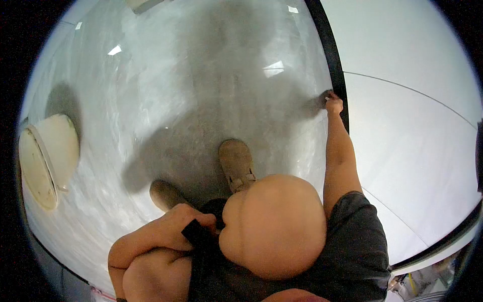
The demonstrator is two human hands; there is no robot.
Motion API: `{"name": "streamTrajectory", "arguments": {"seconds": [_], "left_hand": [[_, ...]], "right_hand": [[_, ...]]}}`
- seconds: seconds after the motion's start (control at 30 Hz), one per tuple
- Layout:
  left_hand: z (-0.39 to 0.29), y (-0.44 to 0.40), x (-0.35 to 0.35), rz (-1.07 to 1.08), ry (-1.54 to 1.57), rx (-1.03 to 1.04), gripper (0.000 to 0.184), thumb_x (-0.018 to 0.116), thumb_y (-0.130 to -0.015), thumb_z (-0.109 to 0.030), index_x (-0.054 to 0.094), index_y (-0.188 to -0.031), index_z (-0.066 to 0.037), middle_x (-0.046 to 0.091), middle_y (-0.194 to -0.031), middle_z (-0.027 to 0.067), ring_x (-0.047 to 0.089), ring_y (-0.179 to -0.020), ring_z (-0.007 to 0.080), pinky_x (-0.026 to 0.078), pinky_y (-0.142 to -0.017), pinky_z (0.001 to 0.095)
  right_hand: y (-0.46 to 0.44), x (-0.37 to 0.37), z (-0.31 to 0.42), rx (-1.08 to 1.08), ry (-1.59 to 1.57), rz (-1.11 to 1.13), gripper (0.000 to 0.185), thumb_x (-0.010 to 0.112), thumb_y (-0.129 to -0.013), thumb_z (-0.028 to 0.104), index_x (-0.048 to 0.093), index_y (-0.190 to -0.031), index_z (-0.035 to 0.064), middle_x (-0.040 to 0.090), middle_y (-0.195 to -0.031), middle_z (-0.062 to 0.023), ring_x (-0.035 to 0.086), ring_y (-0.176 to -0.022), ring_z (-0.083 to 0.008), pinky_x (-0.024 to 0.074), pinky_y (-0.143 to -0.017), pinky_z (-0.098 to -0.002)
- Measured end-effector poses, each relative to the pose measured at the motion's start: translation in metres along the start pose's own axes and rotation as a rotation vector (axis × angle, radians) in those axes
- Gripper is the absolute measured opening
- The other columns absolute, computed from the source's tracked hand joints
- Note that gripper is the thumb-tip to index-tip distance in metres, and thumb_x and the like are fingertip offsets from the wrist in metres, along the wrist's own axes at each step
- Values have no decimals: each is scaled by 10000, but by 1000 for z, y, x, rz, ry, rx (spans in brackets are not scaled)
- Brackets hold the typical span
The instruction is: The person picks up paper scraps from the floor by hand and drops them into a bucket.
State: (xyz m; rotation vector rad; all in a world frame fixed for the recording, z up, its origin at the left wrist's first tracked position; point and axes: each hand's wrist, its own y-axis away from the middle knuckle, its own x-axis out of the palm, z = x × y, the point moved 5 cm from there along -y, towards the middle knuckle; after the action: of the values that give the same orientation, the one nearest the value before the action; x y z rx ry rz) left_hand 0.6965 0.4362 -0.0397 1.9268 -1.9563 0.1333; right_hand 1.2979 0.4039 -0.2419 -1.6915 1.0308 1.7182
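Stretched out to the right, my right hand (334, 104) is low beside the black baseboard (329, 45), near the floor. Its fingers are pressed together around something small, partly whitish, that I cannot make out. My left hand (193, 220) is bent in front of my body, left of my bare knee (282, 226). The fingers of that hand are curled in next to a dark thing, and what they hold is hidden. Two brown shoes (236, 157) show below me on the grey, glossy floor (201, 90).
A cream bucket (64, 148) is on the floor at the far left. White wall panels (407, 121) rise on the right, above the baseboard. Part of a pale object (143, 5) shows at the top edge. Cluttered items (417, 282) are at the lower right.
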Motion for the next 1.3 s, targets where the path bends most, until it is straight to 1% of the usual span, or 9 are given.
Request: {"name": "streamTrajectory", "arguments": {"seconds": [0.13,0.33,0.43,0.7,0.9,1.07,1.17,1.23,1.3], "left_hand": [[2,2,1,2,6,-1,302,622,-572,-179,531,-843,-80,579,-727,154,559,-729,368,435,-623,417],[4,2,1,10,-1,-7,290,619,-581,-178,531,-839,-79,577,-722,156,559,-726,369,434,-621,418],[4,1,2,12,-8,-18,283,617,-586,-178,530,-837,-79,576,-720,156,559,-725,369,434,-620,418],[9,7,4,-20,-17,-32,267,613,-598,-177,529,-831,-79,573,-713,158,558,-722,370,433,-618,419],[9,7,2,-12,-68,-59,185,572,-660,-166,516,-811,-76,553,-683,170,548,-704,380,419,-600,428],[8,2,1,2,-81,-55,201,569,-671,-182,507,-833,-79,537,-674,185,534,-692,395,406,-583,434],[6,3,1,-27,-66,-23,223,575,-664,-175,510,-853,-77,548,-696,190,534,-705,400,405,-588,438],[8,4,3,-71,-50,-8,267,592,-640,-177,522,-875,-70,564,-721,189,542,-719,399,414,-604,433],[7,5,2,-108,-35,1,336,619,-601,-185,542,-902,-58,585,-753,185,557,-733,395,431,-629,420]], "right_hand": [[17,-16,14,-106,-337,-207,183,574,-806,156,675,-952,111,661,-774,-55,625,-736,-134,487,-642,-251],[2,10,6,23,-690,-73,224,664,-758,139,643,-948,22,609,-687,-47,585,-598,-112,472,-501,-233],[5,10,18,165,-512,-57,219,673,-753,144,638,-933,24,615,-699,-50,581,-603,-104,475,-505,-228],[-6,-7,41,-69,-53,-75,264,661,-678,242,632,-855,48,645,-826,-156,627,-788,-292,482,-704,-369],[11,-58,179,-235,-724,-71,236,591,-740,52,582,-974,22,613,-705,-101,589,-571,-163,477,-575,-278],[-43,-69,284,-417,-702,-25,415,528,-761,39,516,-1176,56,593,-613,-51,580,-558,-119,459,-540,-269],[-100,-54,301,-470,-478,-155,489,622,-698,165,524,-1172,94,642,-888,-145,629,-819,-235,492,-723,-333],[-120,-48,314,-575,-73,-341,492,661,-722,136,511,-1186,71,639,-902,-88,617,-733,-150,488,-638,-261],[-146,-26,320,-421,-45,-2,499,676,-633,272,577,-1092,103,614,-1030,-122,596,-936,-275,471,-815,-358]]}}
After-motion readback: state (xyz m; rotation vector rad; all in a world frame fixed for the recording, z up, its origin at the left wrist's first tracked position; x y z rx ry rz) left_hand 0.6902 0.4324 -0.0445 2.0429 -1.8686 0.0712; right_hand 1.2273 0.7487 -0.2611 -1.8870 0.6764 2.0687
